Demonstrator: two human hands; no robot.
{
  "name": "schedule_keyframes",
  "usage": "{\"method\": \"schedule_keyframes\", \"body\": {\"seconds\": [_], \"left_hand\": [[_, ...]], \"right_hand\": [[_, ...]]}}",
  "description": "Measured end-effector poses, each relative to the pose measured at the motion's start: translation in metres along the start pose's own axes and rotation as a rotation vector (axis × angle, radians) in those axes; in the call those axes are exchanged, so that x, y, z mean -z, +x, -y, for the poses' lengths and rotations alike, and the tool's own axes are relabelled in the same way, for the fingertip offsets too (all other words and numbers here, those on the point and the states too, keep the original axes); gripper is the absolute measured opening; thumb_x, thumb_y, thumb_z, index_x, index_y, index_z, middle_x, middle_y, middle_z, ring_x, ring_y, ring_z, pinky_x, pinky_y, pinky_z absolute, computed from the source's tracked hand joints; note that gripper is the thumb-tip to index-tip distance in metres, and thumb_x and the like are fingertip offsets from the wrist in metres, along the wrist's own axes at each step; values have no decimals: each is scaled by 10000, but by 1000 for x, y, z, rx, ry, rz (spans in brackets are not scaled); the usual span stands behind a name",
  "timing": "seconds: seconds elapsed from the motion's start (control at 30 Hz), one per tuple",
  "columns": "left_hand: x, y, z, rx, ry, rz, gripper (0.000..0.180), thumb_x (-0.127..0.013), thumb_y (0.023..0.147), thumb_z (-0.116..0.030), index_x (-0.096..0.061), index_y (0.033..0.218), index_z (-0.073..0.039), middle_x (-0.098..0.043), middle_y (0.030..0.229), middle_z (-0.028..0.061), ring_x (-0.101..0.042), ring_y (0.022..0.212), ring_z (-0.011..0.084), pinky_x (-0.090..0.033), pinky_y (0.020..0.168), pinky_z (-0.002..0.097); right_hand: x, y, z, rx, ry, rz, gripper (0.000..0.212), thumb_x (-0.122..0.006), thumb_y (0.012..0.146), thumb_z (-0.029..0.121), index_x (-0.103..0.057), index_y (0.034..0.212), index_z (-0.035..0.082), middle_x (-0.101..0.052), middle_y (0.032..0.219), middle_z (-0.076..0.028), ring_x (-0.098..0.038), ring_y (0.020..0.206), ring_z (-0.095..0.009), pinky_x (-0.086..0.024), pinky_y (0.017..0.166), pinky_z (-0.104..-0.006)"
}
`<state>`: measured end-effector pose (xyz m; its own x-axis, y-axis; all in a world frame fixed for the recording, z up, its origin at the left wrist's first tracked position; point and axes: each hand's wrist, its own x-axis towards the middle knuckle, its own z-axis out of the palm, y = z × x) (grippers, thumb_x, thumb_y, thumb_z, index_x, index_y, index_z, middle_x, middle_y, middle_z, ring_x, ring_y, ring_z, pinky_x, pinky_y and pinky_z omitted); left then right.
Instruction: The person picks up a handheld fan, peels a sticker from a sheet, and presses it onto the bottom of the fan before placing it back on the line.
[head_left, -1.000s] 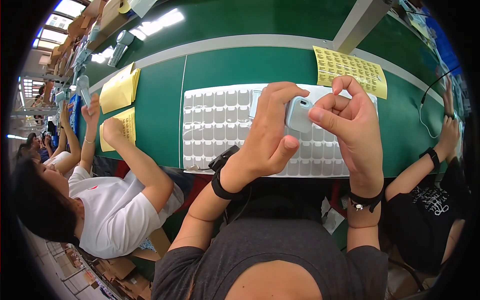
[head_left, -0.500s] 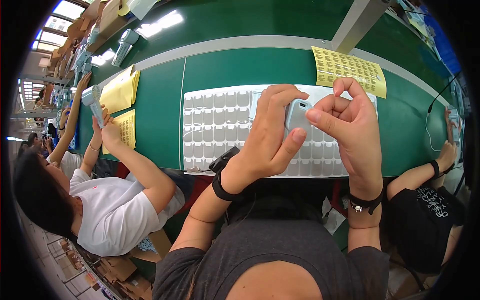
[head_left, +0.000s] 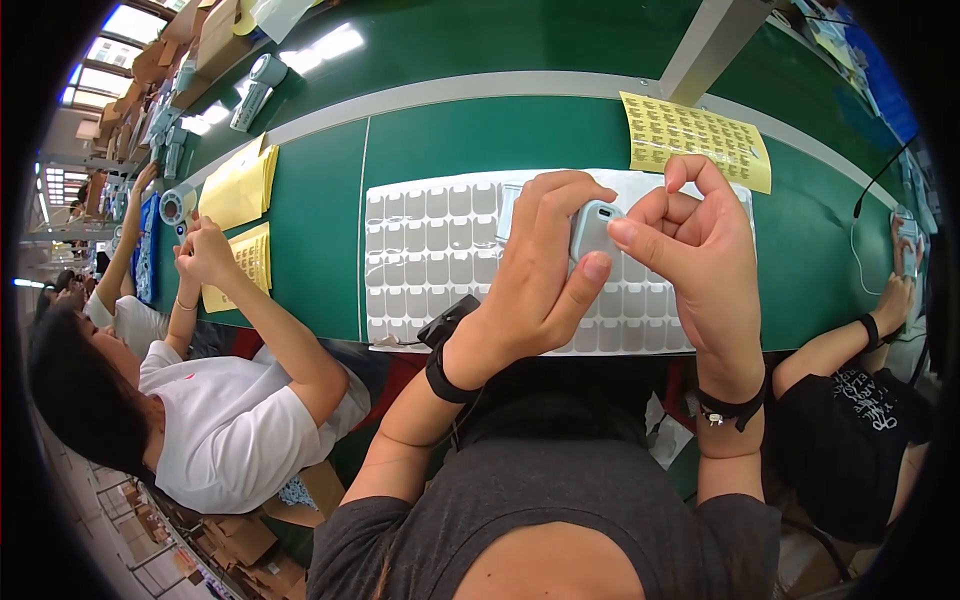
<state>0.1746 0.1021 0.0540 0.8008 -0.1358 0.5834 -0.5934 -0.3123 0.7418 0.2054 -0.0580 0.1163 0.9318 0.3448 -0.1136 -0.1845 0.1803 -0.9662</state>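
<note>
A green table (head_left: 310, 230) stretches across the upper and middle frame. At the left, a co-worker in a white shirt (head_left: 225, 430) bends toward a pale round-headed gadget (head_left: 174, 206) at both hands; at the right edge sits another co-worker in a black top (head_left: 840, 450).

Mid-frame on the table lies a broad white sheet of grey stickers (head_left: 412, 265), set in rows. Over its upper right part are the person's two bare hands. The left hand (head_left: 525, 265) is wrapped around a small device, its thumb held out from the other fingers. The right hand (head_left: 700, 235) is narrow, thumb and forefinger drawn together at the device's right edge; whether anything sits between those fingertips cannot be told.

A printed yellow sheet (head_left: 695, 145) lies upper right of the hands, and a yellow stack (head_left: 235, 190) lies at the upper left, with another yellow sheet (head_left: 252, 260) just below it.

The light blue device (head_left: 594, 238) is slightly right of centre, tilted above the stickers. Black bands circle the left wrist (head_left: 446, 376) and right wrist (head_left: 738, 408). Smallest is the dark slot (head_left: 605, 212) in the device's upper end.
</note>
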Motion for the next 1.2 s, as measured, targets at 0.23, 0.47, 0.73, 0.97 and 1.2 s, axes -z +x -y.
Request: {"method": "schedule_keyframes", "body": {"seconds": [0.23,0.47,0.73,0.97,1.2], "left_hand": [[-1,-1,0,-5,8,0,363,-511,902,-209,-448,1184,11,-476,1118,199,-452,1019,338,-360,916,406],[-3,-2,0,-2,-3,-20,356,-528,880,-168,-451,1178,10,-482,1108,193,-457,1011,335,-363,912,403],[-4,-2,-1,32,-15,-19,406,-602,808,-111,-453,1167,6,-481,1104,191,-477,998,327,-375,910,397],[-21,-4,-4,134,-171,-86,554,-694,782,-183,-421,1219,19,-465,1143,187,-483,1029,334,-388,938,417],[64,26,-3,154,558,53,569,-680,848,-254,-440,1285,20,-512,1257,163,-505,1141,276,-391,971,372]], "right_hand": [[-2,-1,-2,36,-32,-25,387,-708,783,-7,-385,985,56,-611,740,-49,-572,666,-53,-466,620,-186],[-6,-3,3,28,-98,-25,384,-710,774,-19,-394,972,73,-556,705,3,-517,652,-32,-421,617,-165],[16,14,-11,-54,-124,110,370,-743,795,116,-427,980,59,-558,668,5,-508,590,-28,-393,537,-165],[14,15,10,-195,-282,238,324,-695,854,258,-469,992,72,-558,611,12,-481,521,-29,-344,476,-164],[48,82,13,-132,-347,313,301,-617,906,271,-641,1100,42,-570,655,36,-496,538,-16,-330,447,-155]]}}
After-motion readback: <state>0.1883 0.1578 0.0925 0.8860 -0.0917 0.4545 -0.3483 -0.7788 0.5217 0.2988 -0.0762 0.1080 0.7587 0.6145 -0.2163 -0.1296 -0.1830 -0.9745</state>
